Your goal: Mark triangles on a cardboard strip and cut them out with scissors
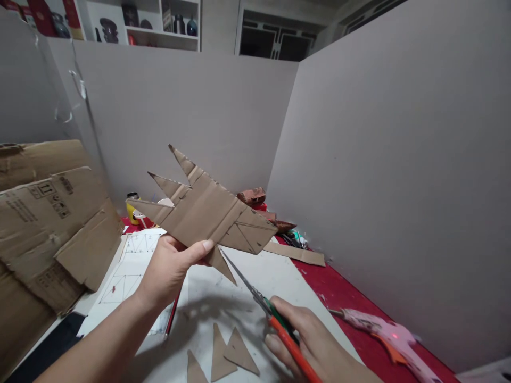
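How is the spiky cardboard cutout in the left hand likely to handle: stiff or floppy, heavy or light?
The cardboard cutout probably stays fairly stiff: it juts out flat past the left hand, which grips only its lower edge. It seems light, since thumb and fingers alone hold it. Its thin points and the visible crease lines would likely bend first if pushed. The right hand holds scissors to it.

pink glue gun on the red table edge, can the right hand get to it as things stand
Probably not right away: the right hand is full, gripping the orange-handled scissors. The pink glue gun lies just beside it on the red table surface, with nothing between them.
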A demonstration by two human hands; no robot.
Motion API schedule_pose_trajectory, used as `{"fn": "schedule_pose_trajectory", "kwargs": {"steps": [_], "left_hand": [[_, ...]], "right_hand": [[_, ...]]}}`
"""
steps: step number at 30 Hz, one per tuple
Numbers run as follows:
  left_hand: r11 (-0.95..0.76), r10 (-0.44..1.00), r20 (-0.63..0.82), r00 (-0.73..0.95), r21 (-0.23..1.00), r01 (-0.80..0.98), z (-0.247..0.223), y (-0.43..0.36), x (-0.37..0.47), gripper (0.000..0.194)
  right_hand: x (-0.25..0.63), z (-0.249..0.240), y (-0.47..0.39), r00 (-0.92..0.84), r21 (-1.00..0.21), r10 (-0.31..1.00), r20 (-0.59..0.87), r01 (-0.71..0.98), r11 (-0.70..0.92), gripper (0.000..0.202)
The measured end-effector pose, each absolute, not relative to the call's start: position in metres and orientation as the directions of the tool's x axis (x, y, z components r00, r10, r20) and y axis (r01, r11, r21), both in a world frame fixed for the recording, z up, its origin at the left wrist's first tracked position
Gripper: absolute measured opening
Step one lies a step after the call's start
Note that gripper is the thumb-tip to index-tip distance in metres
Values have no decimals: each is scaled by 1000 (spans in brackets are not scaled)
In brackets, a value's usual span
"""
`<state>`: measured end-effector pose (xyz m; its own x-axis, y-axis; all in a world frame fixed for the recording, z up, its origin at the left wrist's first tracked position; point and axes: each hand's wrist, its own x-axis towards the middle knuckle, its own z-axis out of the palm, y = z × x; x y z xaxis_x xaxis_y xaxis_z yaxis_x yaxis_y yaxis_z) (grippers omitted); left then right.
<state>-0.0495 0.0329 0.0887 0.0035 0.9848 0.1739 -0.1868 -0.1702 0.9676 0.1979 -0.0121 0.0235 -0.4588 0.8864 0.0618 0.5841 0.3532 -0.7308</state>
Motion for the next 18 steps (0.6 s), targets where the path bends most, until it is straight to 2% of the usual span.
{"fn": "schedule_pose_trajectory", "kwargs": {"steps": [3,9,13,18], "left_hand": [[-146,989,150,-3,957,-249,88,31,-42,23],[-122,992,114,-53,970,-212,87,28,-35,26],[-110,994,108,-20,972,-207,84,27,-33,28],[-111,993,119,22,966,-232,83,26,-33,26]], "right_hand": [[198,24,-13,-450,-741,890,75,572,352,28],[200,19,-13,-442,-787,887,132,498,365,26],[203,11,-12,-489,-823,863,124,436,365,25],[207,5,-12,-519,-855,845,131,372,361,34]]}}
